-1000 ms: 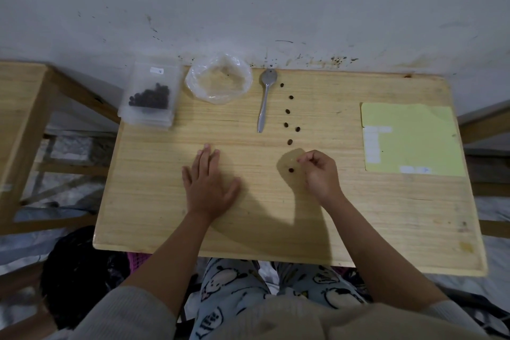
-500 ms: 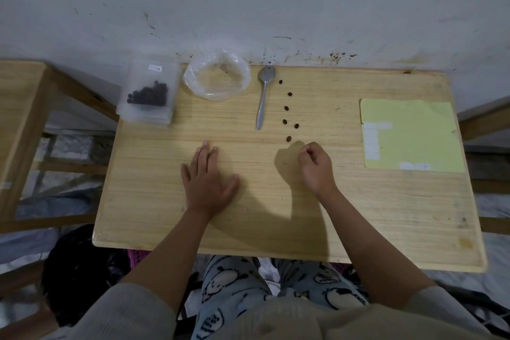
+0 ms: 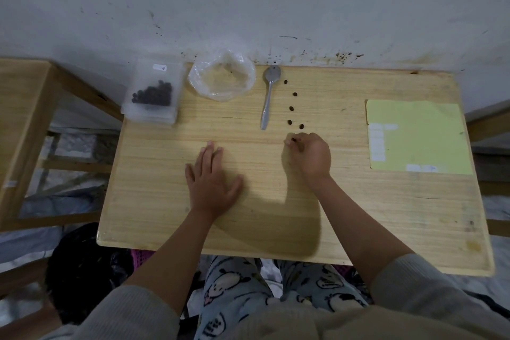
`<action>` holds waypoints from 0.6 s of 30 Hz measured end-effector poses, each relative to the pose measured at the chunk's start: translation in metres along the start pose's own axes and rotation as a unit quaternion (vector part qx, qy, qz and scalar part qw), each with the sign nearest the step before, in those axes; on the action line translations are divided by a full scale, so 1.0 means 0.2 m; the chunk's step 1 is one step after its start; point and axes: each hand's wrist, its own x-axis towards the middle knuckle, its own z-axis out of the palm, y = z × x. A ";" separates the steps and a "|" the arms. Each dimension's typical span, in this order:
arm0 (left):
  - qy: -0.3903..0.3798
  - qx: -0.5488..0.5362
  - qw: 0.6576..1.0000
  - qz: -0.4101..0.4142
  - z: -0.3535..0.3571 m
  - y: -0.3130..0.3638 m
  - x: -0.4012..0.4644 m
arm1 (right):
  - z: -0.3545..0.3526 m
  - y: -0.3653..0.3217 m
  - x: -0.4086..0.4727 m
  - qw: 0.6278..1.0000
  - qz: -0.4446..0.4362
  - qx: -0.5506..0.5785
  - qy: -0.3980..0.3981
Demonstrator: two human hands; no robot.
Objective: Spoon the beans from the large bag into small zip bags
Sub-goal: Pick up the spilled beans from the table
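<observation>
Left hand: the left hand (image 3: 211, 183) lies palm down on the wooden table (image 3: 165, 201), fingers straight and close together, thumb spread out to the side; it holds nothing.
Right hand: the right hand (image 3: 310, 156) rests on the table just below the loose beans, fingers curled in, thumb and fingertips pinching a single dark bean (image 3: 294, 141) at the tabletop.
Loose beans: five more dark beans (image 3: 291, 109) lie scattered in a loose curved line on the table, between the spoon and the yellow sheet, the nearest ones just beyond the right hand's fingertips.
Spoon: a metal spoon (image 3: 269, 96) lies flat on the table, bowl toward the wall, handle pointing at the person, just left of the loose beans; no hand touches it.
Large bag: a clear plastic bag (image 3: 220, 77) sits open at the far edge of the table, its rim rolled down, left of the spoon; hardly any beans show inside.
Small zip bags: a stack of small clear zip bags (image 3: 153, 92) rests at the far left corner, partly overhanging the table's edge, with a cluster of dark beans in the top one.
Yellow sheet: a pale yellow sheet (image 3: 416, 135) lies flat on the right side of the table, well apart from both hands.
Person: light sleeves are pushed up the forearms, and patterned trousers show below the near edge of the table.
</observation>
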 end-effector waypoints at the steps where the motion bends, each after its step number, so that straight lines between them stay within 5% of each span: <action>1: 0.000 -0.001 1.000 -0.001 0.00 0.00 0.00 | 0.00 0.00 0.01 1.000 -0.003 -0.006 0.001; 5: -0.001 0.002 1.000 -0.001 0.00 0.00 0.00 | -0.01 0.00 0.03 1.000 -0.019 0.004 0.011; 8: -0.004 0.002 1.000 -0.001 0.00 0.00 0.00 | -0.06 -0.01 0.01 0.987 0.047 0.144 0.045; 12: -0.001 0.008 1.000 -0.005 0.00 0.01 0.00 | -0.10 0.02 0.01 0.925 0.187 0.328 0.031; 18: 0.014 -0.024 0.999 -0.038 0.01 0.06 0.03 | -0.18 0.01 0.02 0.845 0.227 0.479 -0.067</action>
